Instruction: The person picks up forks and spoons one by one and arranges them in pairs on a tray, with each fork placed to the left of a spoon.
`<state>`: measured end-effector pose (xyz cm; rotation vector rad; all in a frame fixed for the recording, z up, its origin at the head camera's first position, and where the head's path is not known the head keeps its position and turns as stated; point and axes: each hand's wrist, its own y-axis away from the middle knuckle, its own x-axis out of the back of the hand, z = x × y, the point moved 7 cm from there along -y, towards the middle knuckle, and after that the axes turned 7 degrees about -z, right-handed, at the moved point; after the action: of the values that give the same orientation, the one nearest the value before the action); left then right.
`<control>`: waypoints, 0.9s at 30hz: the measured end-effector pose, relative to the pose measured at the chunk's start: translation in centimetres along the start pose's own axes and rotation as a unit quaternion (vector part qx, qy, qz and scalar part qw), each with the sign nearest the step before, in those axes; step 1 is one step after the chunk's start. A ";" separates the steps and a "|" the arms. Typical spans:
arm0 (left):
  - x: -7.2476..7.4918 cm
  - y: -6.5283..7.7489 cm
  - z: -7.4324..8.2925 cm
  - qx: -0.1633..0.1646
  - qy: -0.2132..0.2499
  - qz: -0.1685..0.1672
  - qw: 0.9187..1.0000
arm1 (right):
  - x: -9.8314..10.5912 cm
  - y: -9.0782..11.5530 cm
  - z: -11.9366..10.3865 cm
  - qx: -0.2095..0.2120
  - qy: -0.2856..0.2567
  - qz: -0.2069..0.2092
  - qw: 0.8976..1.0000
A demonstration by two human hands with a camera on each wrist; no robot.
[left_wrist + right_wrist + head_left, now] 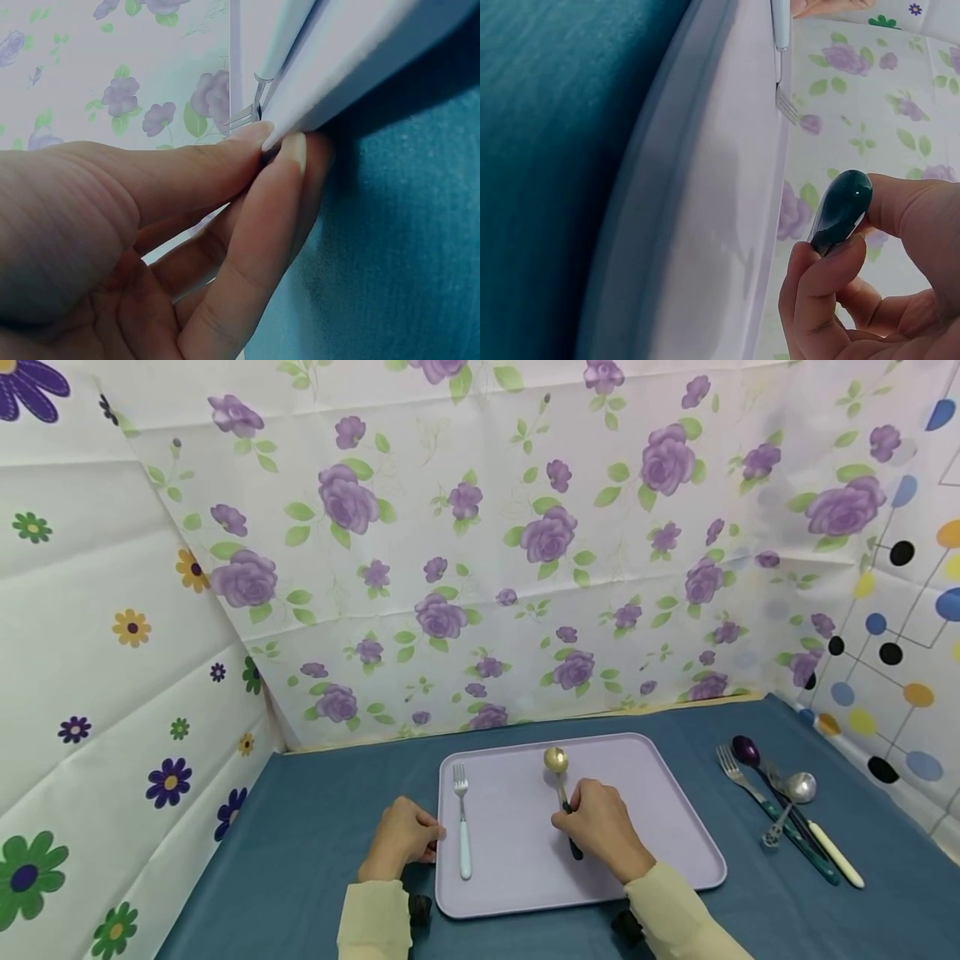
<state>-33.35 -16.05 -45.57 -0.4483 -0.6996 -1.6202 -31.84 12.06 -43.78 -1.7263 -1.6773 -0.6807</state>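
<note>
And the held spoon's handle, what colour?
The handle is dark teal-green; the right wrist view shows it best.

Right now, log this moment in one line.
left hand: pinches lilac tray by rim; right hand: holds gold-bowled spoon over tray; blue-handled fork: on tray; other cutlery: right of tray

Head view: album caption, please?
Left hand grips a lilac tray; right hand holds a gold-bowled spoon over it.
</note>
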 end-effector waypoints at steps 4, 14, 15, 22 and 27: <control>0.0 0.0 0.1 -0.002 0.002 0.000 1.000 | -0.2 -0.2 -0.2 0.002 0.003 0.001 1.000; 0.0 -0.1 0.0 -0.002 -0.001 -0.002 1.000 | -0.9 -0.5 -0.9 0.008 0.010 0.003 1.000; 0.0 -0.1 0.0 -0.005 -0.001 -0.001 1.000 | -1.0 -0.5 -1.0 0.010 0.009 0.003 1.000; 0.1 -0.1 0.1 -0.013 -0.003 0.001 1.000 | -1.6 -0.6 -1.8 0.013 0.004 0.001 1.000; 0.1 -0.1 0.1 -0.011 -0.004 0.002 1.000 | -2.0 -0.6 -2.3 0.014 0.000 -0.002 1.000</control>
<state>-33.49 -16.04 -45.45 -0.4712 -0.6875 -1.6252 -32.44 9.06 -43.65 -1.7036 -1.6831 -0.6577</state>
